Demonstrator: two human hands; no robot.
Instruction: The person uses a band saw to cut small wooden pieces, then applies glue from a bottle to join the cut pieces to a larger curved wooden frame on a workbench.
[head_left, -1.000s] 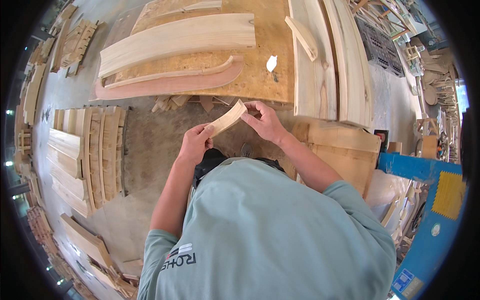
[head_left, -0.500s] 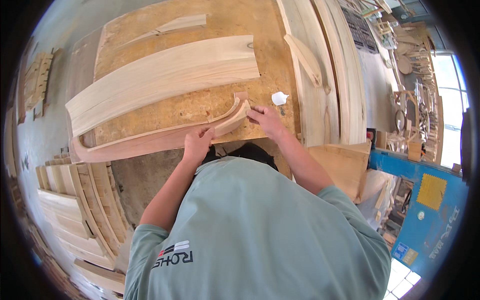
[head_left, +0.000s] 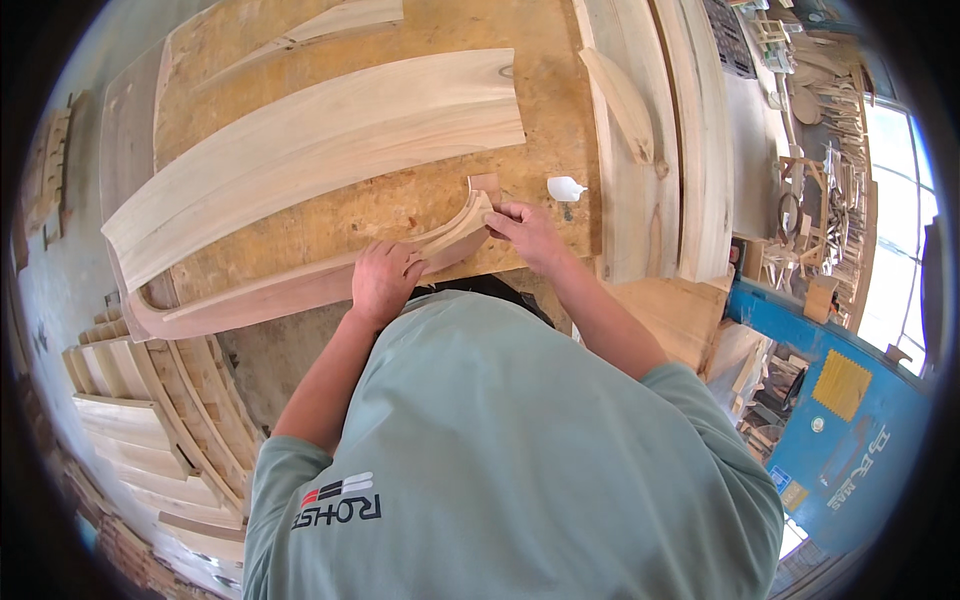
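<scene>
A short, curved piece of pale wood (head_left: 462, 228) lies along the bent right end of a long, pinkish wooden board (head_left: 270, 305) with a curved edge, at the bench's near side. My right hand (head_left: 527, 235) pinches the piece's right tip between thumb and fingers. My left hand (head_left: 384, 280) has its fingers bent over the piece's left end and the board; the exact grip there is partly hidden. A thin pale strip follows the board's curved edge. A small reddish-brown block (head_left: 484, 184) sits at the board's right tip.
A wide, curved pale plank (head_left: 320, 150) lies beyond the board on the workbench (head_left: 550, 110). A small white bottle (head_left: 566, 189) lies to the right. Long planks (head_left: 630, 220) bear a curved offcut (head_left: 622, 105). Stacked wooden parts (head_left: 130, 430) stand at lower left; a blue cabinet (head_left: 800, 430) is at right.
The short curved piece has shifted away from me, up against the board's curved edge. My left hand now reaches further over the board. The whole view has shifted slightly.
</scene>
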